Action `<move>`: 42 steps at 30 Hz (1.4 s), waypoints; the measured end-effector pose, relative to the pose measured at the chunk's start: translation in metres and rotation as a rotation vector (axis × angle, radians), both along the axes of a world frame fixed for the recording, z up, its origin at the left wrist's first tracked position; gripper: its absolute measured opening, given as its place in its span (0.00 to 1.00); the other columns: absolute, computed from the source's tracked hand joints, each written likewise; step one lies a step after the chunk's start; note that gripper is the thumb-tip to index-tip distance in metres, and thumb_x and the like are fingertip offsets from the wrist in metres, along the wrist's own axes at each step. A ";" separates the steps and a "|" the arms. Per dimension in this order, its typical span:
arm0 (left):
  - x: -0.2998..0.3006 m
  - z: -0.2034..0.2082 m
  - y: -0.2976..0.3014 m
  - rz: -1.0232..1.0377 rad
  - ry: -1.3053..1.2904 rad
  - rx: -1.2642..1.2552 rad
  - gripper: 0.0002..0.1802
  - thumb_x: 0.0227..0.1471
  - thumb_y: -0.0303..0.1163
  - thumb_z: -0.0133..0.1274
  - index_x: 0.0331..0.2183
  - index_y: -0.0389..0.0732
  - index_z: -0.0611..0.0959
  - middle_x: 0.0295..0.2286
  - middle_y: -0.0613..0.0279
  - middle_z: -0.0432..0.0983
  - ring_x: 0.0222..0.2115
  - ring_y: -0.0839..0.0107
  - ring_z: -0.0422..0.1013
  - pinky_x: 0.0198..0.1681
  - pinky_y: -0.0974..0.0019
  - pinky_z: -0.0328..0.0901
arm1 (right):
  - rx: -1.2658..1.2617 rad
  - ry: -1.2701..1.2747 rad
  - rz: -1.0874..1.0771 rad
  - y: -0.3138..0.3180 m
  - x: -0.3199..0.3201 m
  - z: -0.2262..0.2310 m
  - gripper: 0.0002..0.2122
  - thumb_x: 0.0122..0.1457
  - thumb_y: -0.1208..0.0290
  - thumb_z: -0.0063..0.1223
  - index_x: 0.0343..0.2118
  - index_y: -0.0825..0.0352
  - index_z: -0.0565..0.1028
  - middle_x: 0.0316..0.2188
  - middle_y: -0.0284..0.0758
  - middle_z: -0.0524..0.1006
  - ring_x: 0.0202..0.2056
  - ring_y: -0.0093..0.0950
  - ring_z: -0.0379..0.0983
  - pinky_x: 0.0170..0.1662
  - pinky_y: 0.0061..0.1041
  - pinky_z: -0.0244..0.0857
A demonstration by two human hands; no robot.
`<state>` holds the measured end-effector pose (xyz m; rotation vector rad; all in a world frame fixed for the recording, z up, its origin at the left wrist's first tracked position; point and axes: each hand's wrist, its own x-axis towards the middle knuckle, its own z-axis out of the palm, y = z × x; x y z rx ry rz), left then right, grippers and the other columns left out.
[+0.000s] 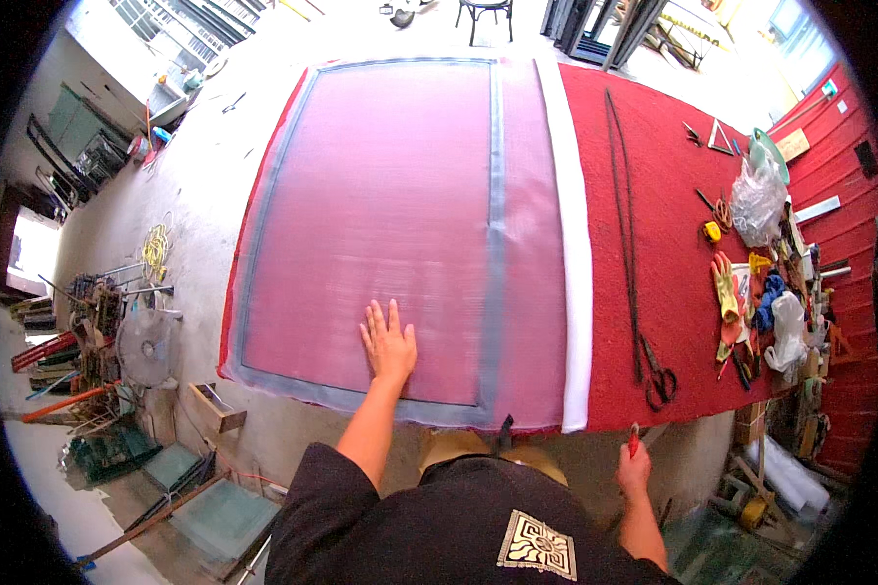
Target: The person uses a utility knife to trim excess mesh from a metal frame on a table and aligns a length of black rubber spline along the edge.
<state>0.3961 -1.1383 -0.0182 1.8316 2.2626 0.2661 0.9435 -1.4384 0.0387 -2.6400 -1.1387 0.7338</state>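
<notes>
My left hand (pixel 389 346) lies flat, fingers spread, on a sheet of pale translucent mesh (pixel 400 195). Beneath the mesh, a grey rectangular frame (pixel 496 146) shows through on the red-covered table (pixel 595 322). Along the mesh's right side runs a rolled white part (pixel 571 244). Off the table's front edge, low at my right side, my right hand (pixel 634 471) is closed round a small red-handled tool (pixel 634 445); its exact kind is too small to tell. Dark thin cord (pixel 626 224) and black-handled scissors (pixel 660 382) lie to the right of the roll.
At the table's right side are a yellow tape measure (pixel 712 232), work gloves (pixel 725 288), a clear plastic bag (pixel 757 200) and small tools. A fan (pixel 146 348) and a wooden box (pixel 217 408) stand left on the floor. A chair (pixel 485 14) is beyond the far edge.
</notes>
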 end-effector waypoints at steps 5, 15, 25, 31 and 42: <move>0.054 0.006 -0.065 -0.003 -0.008 -0.065 0.40 0.66 0.47 0.52 0.72 0.44 0.62 0.73 0.38 0.46 0.75 0.43 0.43 0.75 0.39 0.38 | 0.293 0.092 0.042 0.061 0.056 0.014 0.14 0.70 0.64 0.53 0.51 0.68 0.77 0.40 0.43 0.82 0.43 0.38 0.79 0.50 0.38 0.70; 0.171 0.018 -0.144 -0.088 -0.091 -0.132 0.45 0.64 0.47 0.54 0.73 0.39 0.58 0.73 0.38 0.45 0.75 0.45 0.42 0.75 0.37 0.36 | 0.344 0.002 0.200 0.179 0.111 -0.001 0.14 0.65 0.61 0.58 0.44 0.67 0.78 0.39 0.51 0.82 0.44 0.55 0.78 0.48 0.50 0.70; 0.196 0.022 -0.173 -0.170 -0.050 -0.199 0.53 0.62 0.47 0.57 0.75 0.41 0.48 0.75 0.45 0.38 0.76 0.49 0.37 0.76 0.39 0.35 | 0.214 -0.075 0.339 0.237 0.054 -0.018 0.15 0.58 0.61 0.67 0.43 0.65 0.79 0.41 0.48 0.82 0.47 0.52 0.78 0.50 0.50 0.70; 0.187 0.022 -0.169 -0.310 0.052 -0.246 0.52 0.64 0.51 0.54 0.76 0.41 0.47 0.76 0.49 0.35 0.77 0.52 0.33 0.77 0.40 0.30 | 0.217 -0.053 0.341 0.235 0.057 -0.024 0.17 0.59 0.61 0.64 0.47 0.65 0.81 0.43 0.49 0.84 0.48 0.54 0.79 0.51 0.51 0.71; 0.161 0.030 -0.171 -0.418 -0.075 -0.180 0.49 0.64 0.48 0.54 0.75 0.40 0.51 0.76 0.49 0.39 0.77 0.53 0.36 0.77 0.42 0.31 | 0.140 -0.267 0.413 0.247 0.035 -0.026 0.14 0.62 0.62 0.56 0.41 0.69 0.77 0.38 0.51 0.83 0.43 0.55 0.79 0.49 0.52 0.70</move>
